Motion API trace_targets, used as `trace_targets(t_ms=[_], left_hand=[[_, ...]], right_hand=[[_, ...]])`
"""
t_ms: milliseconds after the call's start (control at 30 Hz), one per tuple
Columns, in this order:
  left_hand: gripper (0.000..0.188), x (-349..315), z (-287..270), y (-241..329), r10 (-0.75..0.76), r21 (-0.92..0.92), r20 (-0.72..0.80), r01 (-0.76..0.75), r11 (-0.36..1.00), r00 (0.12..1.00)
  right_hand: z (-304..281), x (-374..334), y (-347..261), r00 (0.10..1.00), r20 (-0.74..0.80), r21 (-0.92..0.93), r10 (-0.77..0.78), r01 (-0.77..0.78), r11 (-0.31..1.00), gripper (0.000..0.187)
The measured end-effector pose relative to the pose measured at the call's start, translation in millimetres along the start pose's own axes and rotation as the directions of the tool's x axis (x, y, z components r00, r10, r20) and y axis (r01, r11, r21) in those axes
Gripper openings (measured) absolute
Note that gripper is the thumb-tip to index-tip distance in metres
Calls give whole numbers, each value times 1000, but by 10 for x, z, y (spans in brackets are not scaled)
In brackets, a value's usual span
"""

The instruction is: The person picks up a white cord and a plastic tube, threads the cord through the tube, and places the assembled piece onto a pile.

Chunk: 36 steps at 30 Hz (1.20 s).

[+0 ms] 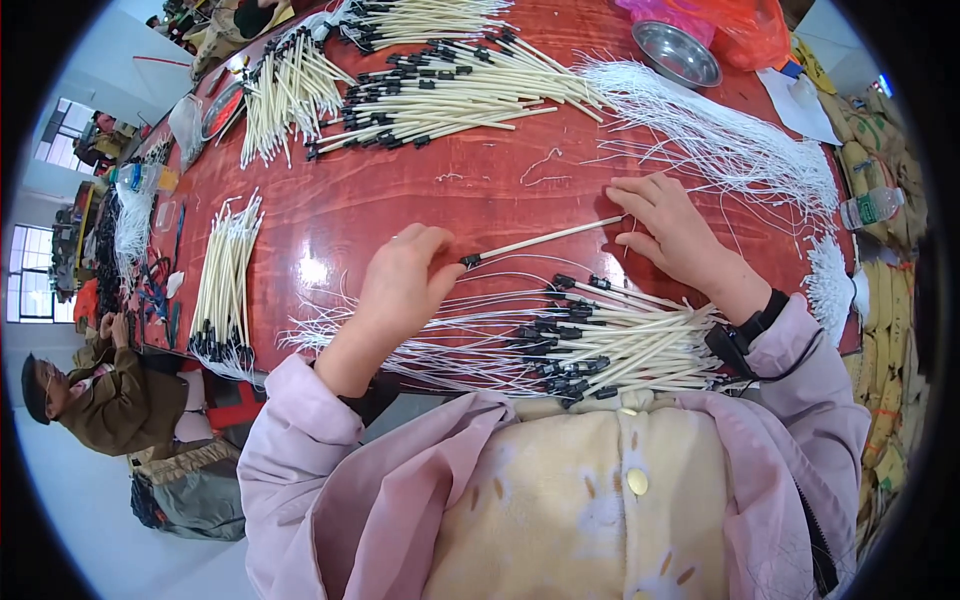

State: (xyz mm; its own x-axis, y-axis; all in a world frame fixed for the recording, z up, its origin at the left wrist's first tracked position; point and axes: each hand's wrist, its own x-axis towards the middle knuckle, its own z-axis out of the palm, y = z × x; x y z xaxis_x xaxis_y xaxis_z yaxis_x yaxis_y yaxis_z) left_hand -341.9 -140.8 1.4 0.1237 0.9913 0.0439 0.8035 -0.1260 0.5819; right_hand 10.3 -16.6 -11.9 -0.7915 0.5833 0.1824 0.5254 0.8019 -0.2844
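A thin pale stick (545,240) with a black clip on its left end spans the gap between my hands, over the red table. My left hand (398,285) pinches it at the black clip, thumb and fingers closed together. At the stick's far end, my right hand (670,228) has thumb and fingers apart around the tip, where a fine thread hangs. Just below lies a pile of similar sticks (640,345) with black clips, their white strings (430,345) trailing left.
Bundles of pale sticks (450,95) lie at the table's far side, and another bundle (228,275) at left. Loose white strings (730,140) spread at the right, near a metal bowl (677,53). A plastic bottle (872,207) is at the right edge. Another person (125,390) sits left.
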Motion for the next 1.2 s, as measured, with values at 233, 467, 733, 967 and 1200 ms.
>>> trace_targets(t_ms=[233,467,733,967,1200], left_hand=[[33,133,170,47,-22,37,55,19,999,998],[35,109,190,166,-36,98,85,28,995,996],[23,54,305,60,42,131,3,-42,991,999],[8,94,310,-33,149,44,-92,-145,988,985],[6,11,327,-37,144,-14,-161,-148,989,976]], right_hand=[[101,160,-52,998,-9,1,-68,68,998,49],[149,281,-102,996,28,15,-89,89,996,42],[190,420,-107,993,58,9,-98,98,995,26],[209,437,-44,988,-27,-22,-150,150,988,13],[385,490,-104,961,-21,-339,-277,254,906,6]])
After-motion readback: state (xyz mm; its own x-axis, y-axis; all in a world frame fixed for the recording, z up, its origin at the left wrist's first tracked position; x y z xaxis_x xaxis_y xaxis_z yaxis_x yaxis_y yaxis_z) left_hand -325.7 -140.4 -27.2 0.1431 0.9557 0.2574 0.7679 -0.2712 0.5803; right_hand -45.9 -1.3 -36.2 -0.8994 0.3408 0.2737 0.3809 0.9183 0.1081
